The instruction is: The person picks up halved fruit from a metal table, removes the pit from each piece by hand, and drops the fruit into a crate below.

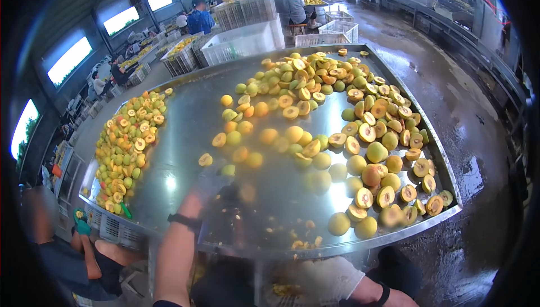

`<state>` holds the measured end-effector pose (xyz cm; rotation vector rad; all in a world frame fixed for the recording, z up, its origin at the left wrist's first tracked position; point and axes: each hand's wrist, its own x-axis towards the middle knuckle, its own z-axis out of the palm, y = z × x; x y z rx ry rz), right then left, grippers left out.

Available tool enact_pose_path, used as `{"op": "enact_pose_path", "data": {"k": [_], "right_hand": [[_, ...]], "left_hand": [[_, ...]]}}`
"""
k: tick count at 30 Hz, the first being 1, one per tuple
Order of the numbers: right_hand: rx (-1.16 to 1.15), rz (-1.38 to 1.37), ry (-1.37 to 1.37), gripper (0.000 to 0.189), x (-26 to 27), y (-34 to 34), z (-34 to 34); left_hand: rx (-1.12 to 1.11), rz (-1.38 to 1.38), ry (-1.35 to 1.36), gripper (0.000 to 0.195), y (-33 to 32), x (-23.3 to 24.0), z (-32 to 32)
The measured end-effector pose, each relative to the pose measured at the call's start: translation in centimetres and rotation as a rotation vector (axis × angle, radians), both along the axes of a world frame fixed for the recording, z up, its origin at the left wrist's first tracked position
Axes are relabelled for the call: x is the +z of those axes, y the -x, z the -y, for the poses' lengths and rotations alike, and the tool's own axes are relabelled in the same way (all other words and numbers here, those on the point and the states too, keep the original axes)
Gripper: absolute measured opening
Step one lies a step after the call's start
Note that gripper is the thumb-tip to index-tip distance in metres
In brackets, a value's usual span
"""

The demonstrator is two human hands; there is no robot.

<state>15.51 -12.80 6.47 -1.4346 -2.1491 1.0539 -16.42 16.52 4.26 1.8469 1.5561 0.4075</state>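
Observation:
Halved yellow-green stone fruits (367, 132) lie spread over the right and back of a steel-topped table (181, 109); a denser heap of them (126, 151) covers its left end. My left hand (213, 182), blurred, reaches over the tabletop beside a few fruit pieces; its fingers are too unclear to read. A black band circles that wrist. My right hand (314, 279), in a whitish glove, is below the near edge, close to yellow pieces (287, 290) in a crate. Whether it holds anything is hidden by blur.
A co-worker (63, 256) sits at the left, a green-gloved hand (82, 222) on a fruit. A green-handled tool (126, 210) lies at the table's near left edge. Plastic crates (240, 43) stand behind the table, with another person (289, 5) seated beyond. The floor (460, 138) at right is wet.

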Motion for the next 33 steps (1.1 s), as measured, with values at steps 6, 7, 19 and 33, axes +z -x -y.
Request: {"op": "enact_pose_path", "data": {"k": [6,7,19,33], "right_hand": [[-0.298,-0.544,0.129,0.027,-0.2,0.1,-2.6],[-0.317,-0.680,0.167,0.028,-0.9,0.1,-2.9],[-0.540,-0.947,0.255,0.032,1.3,2.1,-4.3],[-0.514,-0.278,-0.496,0.039,1.8,1.6,-5.5]], "left_hand": [[0.012,1.531,0.563,0.060,-4.1,3.7,11.3],[0.015,1.718,0.636,0.059,-5.4,4.6,13.2],[0.176,1.809,0.565,0.054,-14.7,-0.7,17.9],[0.018,1.277,0.253,0.061,-14.8,-3.2,16.8]]}}
